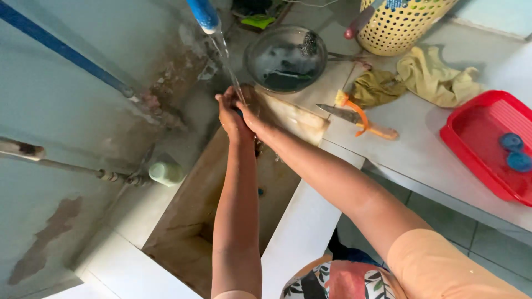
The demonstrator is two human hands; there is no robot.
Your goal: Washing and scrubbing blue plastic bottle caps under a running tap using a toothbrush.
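Both arms reach over a stained concrete sink basin (pixel 194 221), the left hand (pixel 230 113) and right hand (pixel 252 119) pressed together, fingers closed around each other, under water from a blue tap (pixel 204 14). Beyond, a round metal bowl (pixel 285 58); rightward on the white bench (pixel 421 149), an orange-handled knife (pixel 360 117) and red plastic tray (pixel 487 144).

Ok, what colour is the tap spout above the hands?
Blue, clearest in the head view: tap spout.

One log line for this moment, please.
left hand and right hand together under water stream | blue tap running | over sink | knife on counter
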